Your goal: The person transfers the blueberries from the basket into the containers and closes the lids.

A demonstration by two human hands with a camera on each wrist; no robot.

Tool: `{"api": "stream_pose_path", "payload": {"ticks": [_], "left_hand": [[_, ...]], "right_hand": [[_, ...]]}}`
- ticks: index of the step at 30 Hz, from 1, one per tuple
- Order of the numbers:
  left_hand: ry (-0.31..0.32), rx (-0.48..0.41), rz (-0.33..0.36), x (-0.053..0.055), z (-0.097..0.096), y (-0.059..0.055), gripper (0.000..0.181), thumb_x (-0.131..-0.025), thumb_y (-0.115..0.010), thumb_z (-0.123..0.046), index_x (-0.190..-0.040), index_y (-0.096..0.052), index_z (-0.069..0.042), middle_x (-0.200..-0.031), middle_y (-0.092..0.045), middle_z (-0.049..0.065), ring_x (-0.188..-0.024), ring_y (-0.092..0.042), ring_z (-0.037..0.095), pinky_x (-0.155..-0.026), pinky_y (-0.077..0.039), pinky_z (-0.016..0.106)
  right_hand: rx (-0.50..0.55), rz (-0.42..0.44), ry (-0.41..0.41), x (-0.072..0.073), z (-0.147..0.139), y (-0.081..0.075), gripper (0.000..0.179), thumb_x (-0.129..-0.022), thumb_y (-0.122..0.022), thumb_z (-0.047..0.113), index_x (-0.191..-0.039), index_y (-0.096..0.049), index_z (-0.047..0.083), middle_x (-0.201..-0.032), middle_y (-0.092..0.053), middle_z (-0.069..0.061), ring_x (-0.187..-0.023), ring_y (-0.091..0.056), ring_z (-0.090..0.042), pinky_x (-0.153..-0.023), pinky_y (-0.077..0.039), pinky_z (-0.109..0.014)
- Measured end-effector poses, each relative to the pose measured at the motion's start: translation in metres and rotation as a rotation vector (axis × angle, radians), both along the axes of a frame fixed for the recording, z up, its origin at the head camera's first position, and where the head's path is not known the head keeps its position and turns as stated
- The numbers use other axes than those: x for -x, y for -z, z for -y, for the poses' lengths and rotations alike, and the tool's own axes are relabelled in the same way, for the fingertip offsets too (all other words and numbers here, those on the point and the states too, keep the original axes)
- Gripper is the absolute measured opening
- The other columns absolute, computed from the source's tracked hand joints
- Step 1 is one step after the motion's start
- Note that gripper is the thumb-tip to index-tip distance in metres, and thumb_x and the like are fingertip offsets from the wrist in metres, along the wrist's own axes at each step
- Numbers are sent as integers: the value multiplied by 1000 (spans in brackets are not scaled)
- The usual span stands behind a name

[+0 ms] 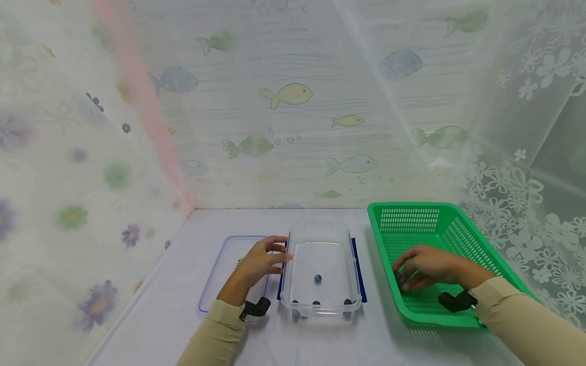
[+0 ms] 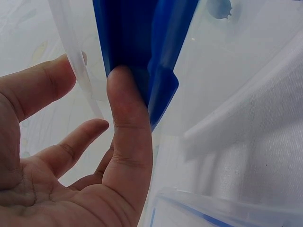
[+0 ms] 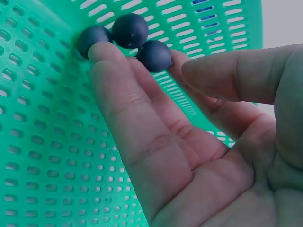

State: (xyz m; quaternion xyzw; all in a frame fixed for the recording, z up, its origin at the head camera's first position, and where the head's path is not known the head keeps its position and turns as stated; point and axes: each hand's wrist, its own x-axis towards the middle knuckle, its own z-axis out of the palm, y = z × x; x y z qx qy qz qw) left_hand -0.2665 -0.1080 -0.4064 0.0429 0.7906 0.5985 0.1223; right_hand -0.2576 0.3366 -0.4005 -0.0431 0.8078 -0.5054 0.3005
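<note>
My left hand [image 1: 259, 261] grips the left side of a clear plastic container [image 1: 320, 254]. A digit tip shows behind its clear wall in the left wrist view, and another finger [image 2: 127, 113] presses on the blue side latch [image 2: 130, 38]. Inside lie several blueberries [image 1: 318, 278], most along the near end. My right hand [image 1: 428, 267] reaches into a green basket [image 1: 412, 206] at its left wall. There the fingertips touch dark blueberries [image 3: 154, 56] in a cluster of three; the thumb [image 3: 213, 71] stands apart from them.
A clear lid [image 1: 210, 274] with a blue seal lies left of the container, partly hidden by my left arm. White covering spreads over the table [image 1: 174, 305]. Fish-printed sheeting [image 1: 293, 96] hangs behind, with flowered sheeting [image 1: 73, 218] at the left.
</note>
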Motion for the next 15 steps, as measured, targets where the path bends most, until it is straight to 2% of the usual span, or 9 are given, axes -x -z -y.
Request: {"api": "stream_pose_path", "payload": {"ticks": [5,15], "left_hand": [[0,-3,1,1,0,1,70,-90,-82,-21,-151,-50,-8,-137,-54,24,-108,-69,35,-83,-65,40],[-2,-9,3,0,1,0,68,-91,-82,-22,-150,-51,-9,-136,-55,23,-109,-68,35,-84,-65,40]], "right_hand": [[-2,-16,-14,1,-4,-4,37,-92,-65,3,-128,-67,-3,-105,-71,-21,-88,-75,-31,-77,-65,-46],[31,-42,-61,2,-8,-20,37,-100,-60,11,-132,-60,-8,-112,-71,-21,-93,-73,-30,-82,-64,-47]]}}
